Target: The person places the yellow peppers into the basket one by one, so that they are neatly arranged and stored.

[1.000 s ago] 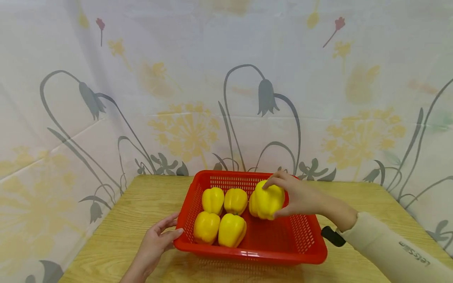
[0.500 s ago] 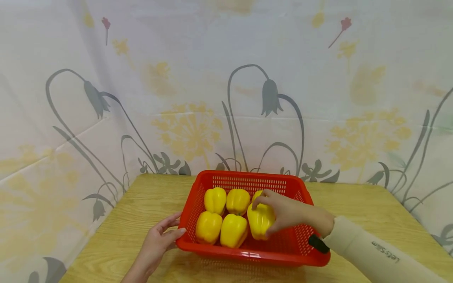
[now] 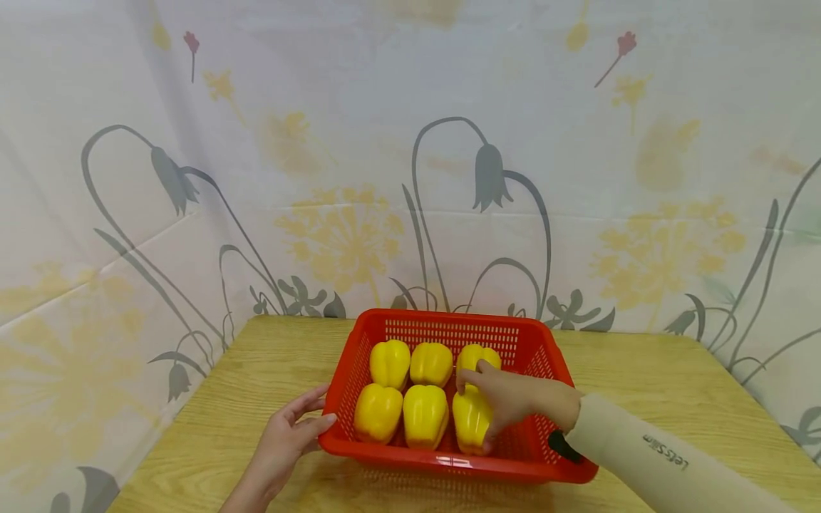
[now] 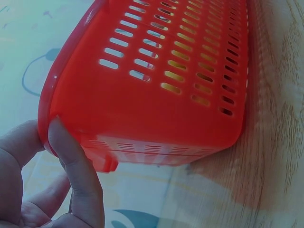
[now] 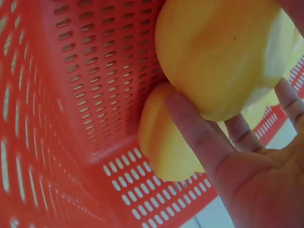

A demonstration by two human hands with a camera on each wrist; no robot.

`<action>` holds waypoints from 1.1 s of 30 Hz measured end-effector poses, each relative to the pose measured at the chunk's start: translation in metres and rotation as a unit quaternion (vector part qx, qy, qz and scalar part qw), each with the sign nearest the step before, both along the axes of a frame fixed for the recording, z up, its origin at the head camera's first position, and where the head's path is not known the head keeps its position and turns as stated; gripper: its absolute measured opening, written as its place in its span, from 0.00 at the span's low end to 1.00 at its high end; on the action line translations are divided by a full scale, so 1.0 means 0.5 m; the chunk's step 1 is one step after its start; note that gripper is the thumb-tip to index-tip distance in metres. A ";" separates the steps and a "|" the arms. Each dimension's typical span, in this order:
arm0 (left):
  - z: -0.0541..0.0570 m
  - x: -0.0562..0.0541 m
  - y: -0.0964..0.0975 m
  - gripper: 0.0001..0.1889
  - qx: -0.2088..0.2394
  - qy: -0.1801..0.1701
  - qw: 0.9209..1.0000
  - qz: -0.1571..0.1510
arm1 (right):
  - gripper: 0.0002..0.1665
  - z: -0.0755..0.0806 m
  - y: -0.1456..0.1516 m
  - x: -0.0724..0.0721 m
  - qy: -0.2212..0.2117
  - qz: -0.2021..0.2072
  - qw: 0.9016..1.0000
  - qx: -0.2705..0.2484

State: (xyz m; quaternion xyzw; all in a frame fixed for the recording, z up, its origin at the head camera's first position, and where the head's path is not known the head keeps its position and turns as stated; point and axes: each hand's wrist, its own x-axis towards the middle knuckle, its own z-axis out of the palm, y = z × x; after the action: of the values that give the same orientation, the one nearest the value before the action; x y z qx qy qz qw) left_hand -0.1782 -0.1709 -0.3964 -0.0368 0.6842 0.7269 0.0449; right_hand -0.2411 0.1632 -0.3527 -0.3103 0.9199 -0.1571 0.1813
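A red perforated plastic basket (image 3: 449,462) stands on the table with yellow bell peppers in two rows. At its front-left corner my left hand (image 3: 280,443) grips the rim, thumb on one side and fingers on the other, as the left wrist view confirms at the red wall (image 4: 123,109). Inside the basket, my right hand (image 3: 509,400) has thumb and fingers around a bell pepper (image 3: 470,424) at the right end of the front row. Right behind it sits another pepper (image 3: 479,354), partly covered by the fingers; the right wrist view shows both, the held pepper (image 5: 213,52) nearer.
Several more peppers fill the basket's left side, among them a back-left pepper (image 3: 390,363) and a front-middle pepper (image 3: 426,417). Bare basket floor shows right of the right hand. The wooden table (image 3: 648,385) backs onto a flower-printed curtain (image 3: 359,128).
My right hand has carried its pepper from over the back-right one forward and down into the front row. The front-middle pepper has straightened slightly. My left hand keeps its hold on the rim.
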 end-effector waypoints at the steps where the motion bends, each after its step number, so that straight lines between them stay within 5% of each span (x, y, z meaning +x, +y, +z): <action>1: 0.000 0.000 0.000 0.30 0.000 0.000 1.000 -0.001 | 0.40 0.001 0.001 0.000 0.000 -0.003 1.000 0.003; 8: -0.001 -0.003 0.002 0.30 -0.003 -0.005 1.000 0.000 | 0.36 0.032 0.022 0.010 -0.002 -0.007 0.999 -0.045; 13: -0.002 -0.004 0.000 0.30 -0.010 -0.006 1.000 0.007 | 0.33 0.057 0.042 0.011 0.065 -0.034 0.993 -0.090; 22: -0.007 -0.008 -0.003 0.29 -0.004 -0.009 1.000 0.014 | 0.19 0.083 0.093 0.026 0.191 -0.130 0.956 -0.180; 28: -0.011 -0.009 -0.006 0.29 -0.004 -0.010 1.000 0.018 | 0.14 0.077 0.131 0.042 0.216 -0.171 0.933 -0.233; 33: -0.013 -0.008 -0.010 0.27 -0.005 -0.011 1.000 0.028 | 0.13 0.057 0.164 0.057 0.219 -0.198 0.924 -0.241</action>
State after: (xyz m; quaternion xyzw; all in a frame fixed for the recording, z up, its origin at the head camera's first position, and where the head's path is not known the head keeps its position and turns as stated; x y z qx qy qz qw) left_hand -0.1822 -0.1760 -0.4028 -0.0641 0.6862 0.7238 0.0322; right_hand -0.2127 0.2452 -0.3241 -0.1824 0.9139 -0.3345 -0.1400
